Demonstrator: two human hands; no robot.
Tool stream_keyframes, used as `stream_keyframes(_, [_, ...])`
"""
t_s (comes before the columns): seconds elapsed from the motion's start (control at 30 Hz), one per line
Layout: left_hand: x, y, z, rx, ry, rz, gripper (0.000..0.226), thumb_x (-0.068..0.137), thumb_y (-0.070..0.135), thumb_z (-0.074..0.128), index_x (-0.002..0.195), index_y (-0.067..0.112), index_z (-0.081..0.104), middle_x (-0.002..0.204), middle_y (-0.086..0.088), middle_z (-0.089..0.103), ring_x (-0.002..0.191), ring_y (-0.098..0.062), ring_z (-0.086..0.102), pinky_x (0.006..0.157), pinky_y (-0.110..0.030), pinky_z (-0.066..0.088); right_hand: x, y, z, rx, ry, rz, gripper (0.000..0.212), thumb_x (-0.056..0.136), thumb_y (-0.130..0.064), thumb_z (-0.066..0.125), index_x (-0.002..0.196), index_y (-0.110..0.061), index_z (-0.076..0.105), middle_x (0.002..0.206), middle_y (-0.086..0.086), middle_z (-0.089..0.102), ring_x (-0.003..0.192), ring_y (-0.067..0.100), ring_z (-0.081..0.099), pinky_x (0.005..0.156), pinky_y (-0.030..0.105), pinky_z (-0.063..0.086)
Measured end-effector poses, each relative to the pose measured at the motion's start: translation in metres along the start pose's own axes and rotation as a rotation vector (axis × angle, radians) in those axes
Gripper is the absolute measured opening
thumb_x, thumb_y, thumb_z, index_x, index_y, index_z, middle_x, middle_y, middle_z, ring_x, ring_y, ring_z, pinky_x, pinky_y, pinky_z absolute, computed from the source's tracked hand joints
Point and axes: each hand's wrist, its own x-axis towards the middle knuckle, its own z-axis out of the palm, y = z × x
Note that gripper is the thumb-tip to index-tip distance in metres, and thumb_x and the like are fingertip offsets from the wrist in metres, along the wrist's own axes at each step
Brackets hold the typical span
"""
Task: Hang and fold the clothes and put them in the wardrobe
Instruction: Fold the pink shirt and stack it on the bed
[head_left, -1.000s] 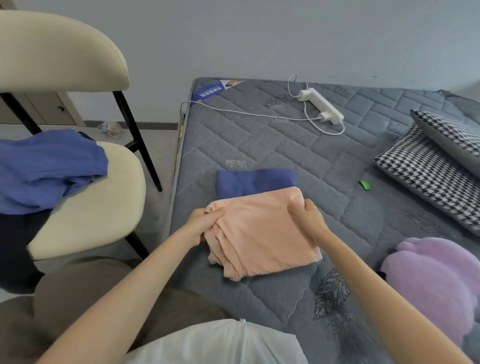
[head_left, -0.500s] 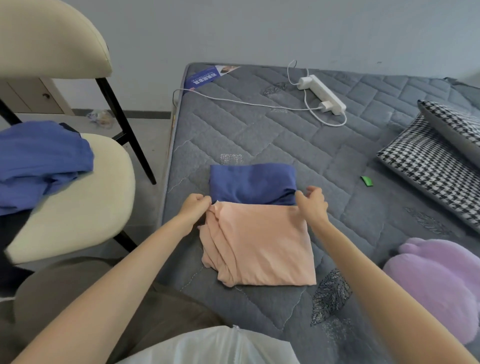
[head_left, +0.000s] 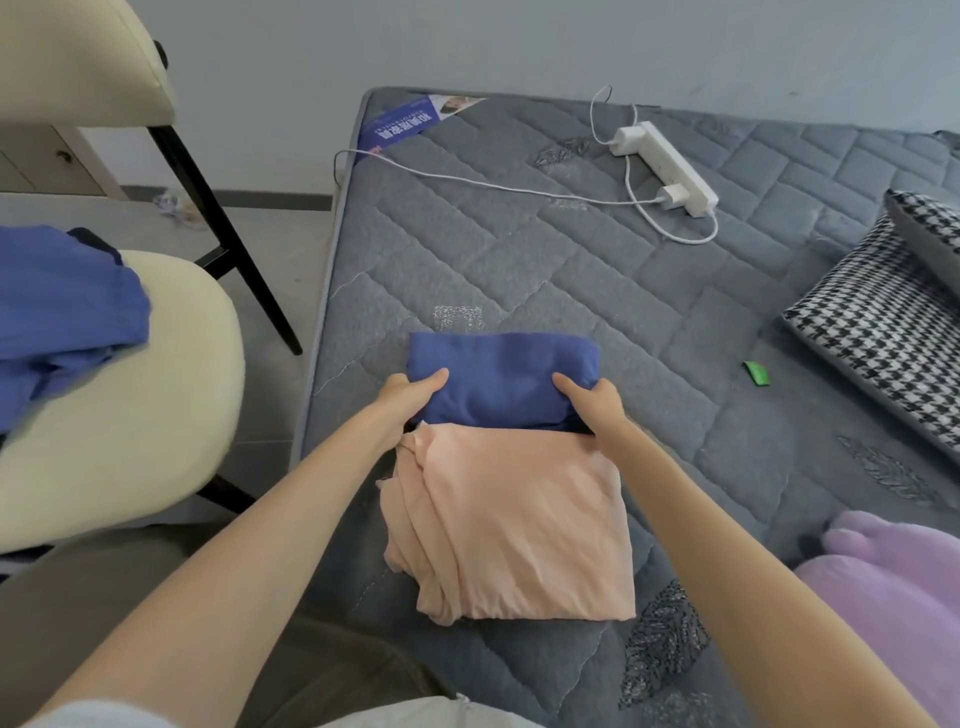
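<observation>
A folded blue garment (head_left: 501, 376) lies on the grey quilted mattress (head_left: 519, 260). My left hand (head_left: 408, 397) grips its left edge, thumb on top. Its right edge is gripped by my right hand (head_left: 597, 405), also thumb on top. Just nearer to me lies a folded peach garment (head_left: 511, 525), touching the blue one's near edge. More blue clothing (head_left: 57, 312) is heaped on the cream chair (head_left: 130, 415) at the left.
A white power strip (head_left: 667, 169) and its cables lie at the mattress's far side. A houndstooth cushion (head_left: 883, 327) sits at the right, a purple plush (head_left: 898, 597) at the near right, a small green item (head_left: 756, 373) between.
Both hands let go of the peach garment, which now lies flat, and moved forward to take hold of the blue garment's two sides.
</observation>
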Motion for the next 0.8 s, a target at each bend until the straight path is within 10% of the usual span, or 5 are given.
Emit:
stream_keyframes(0.23, [-0.005, 0.029, 0.003, -0.068, 0.057, 0.304, 0.037, 0.092, 0.025, 0.060, 0.125, 0.010, 0.050, 0.120, -0.006, 0.059, 0.102, -0.018, 0.057, 0.082, -0.027, 0.046, -0.011, -0.012, -0.011, 0.263, -0.062, -0.178, 0.030, 0.090, -0.033, 0.063, 0.107, -0.013, 0.049, 0.103, 0.000, 0.057, 0.089, 0.012, 0.056, 0.069, 0.022, 0.045])
stream_keyframes(0.33, [-0.022, 0.041, -0.003, -0.168, -0.004, 0.365, 0.030, 0.091, 0.027, 0.061, 0.118, 0.021, 0.050, 0.105, 0.006, 0.060, 0.090, -0.008, 0.060, 0.074, -0.022, 0.050, -0.022, -0.020, -0.023, 0.408, -0.059, -0.223, 0.029, 0.087, -0.030, 0.067, 0.107, -0.016, 0.051, 0.111, 0.004, 0.061, 0.098, 0.016, 0.061, 0.086, 0.032, 0.052])
stream_keyframes(0.8, [-0.105, -0.024, -0.027, -0.065, -0.215, 0.476, 0.043, 0.085, 0.028, 0.067, 0.121, 0.032, 0.044, 0.111, 0.019, 0.059, 0.100, 0.002, 0.059, 0.076, -0.017, 0.049, -0.117, 0.035, -0.057, 0.534, -0.103, -0.209, 0.041, 0.083, -0.028, 0.071, 0.115, -0.016, 0.048, 0.112, 0.003, 0.063, 0.098, 0.016, 0.065, 0.077, 0.030, 0.055])
